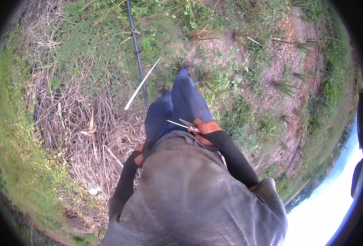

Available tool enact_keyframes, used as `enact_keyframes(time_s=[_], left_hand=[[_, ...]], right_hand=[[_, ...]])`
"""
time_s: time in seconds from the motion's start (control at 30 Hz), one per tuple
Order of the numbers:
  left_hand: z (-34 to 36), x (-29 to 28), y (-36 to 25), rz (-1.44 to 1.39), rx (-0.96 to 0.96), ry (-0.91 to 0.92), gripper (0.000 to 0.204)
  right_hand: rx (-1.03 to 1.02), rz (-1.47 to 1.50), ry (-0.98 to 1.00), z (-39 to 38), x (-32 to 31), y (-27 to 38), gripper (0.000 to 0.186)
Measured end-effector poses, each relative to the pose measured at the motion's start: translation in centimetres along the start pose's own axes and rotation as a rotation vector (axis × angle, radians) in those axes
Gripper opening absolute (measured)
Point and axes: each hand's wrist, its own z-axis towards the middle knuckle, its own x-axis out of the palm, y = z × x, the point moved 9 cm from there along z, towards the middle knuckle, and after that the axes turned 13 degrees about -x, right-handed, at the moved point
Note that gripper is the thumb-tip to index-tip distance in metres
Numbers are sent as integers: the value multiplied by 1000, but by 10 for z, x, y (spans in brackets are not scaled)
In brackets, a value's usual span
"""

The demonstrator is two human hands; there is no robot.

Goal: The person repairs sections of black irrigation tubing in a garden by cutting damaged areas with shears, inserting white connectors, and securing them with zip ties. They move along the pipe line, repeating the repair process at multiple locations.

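Observation:
My right hand (207, 129) is closed in front of my waist, just off the hem of my grey shirt (189, 176). In it is a knife (186, 122) with a short grey blade and what looks like a pinkish handle. A thin white stick-like piece (176, 123) juts out beside the blade, toward the left. My left hand (139, 154) is down at my left hip, against my blue trousers (159, 115). Its fingers are mostly hidden there. Black sleeves cover both forearms.
A long pale strip (142, 84) shows ahead on the left, next to a dark hose (134, 41). Dry stalks (79, 119) are heaped on the left. Small spiky plants (285, 87) stand in a row on the right, beside a second thin hose (311, 96). Weeds grow between.

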Motion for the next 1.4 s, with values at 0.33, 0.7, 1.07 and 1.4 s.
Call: enact_keyframes(time_s=[0.33, 0.7, 1.07, 1.4], left_hand=[[8, -4, -36, 79, -50, 319, 40], [60, 40, -70, 236, 31, 510, 39], [241, 17, -206, -401, 67, -170, 19], [566, 6, -161, -850, -45, -268, 27]], right_hand=[[262, 247, -132, -50, 35, -20, 32], [221, 452, -196, -3, 9, -70, 38], [116, 174, -166, 226, -12, -288, 48], [84, -25, 12, 466, 76, -541, 48]])
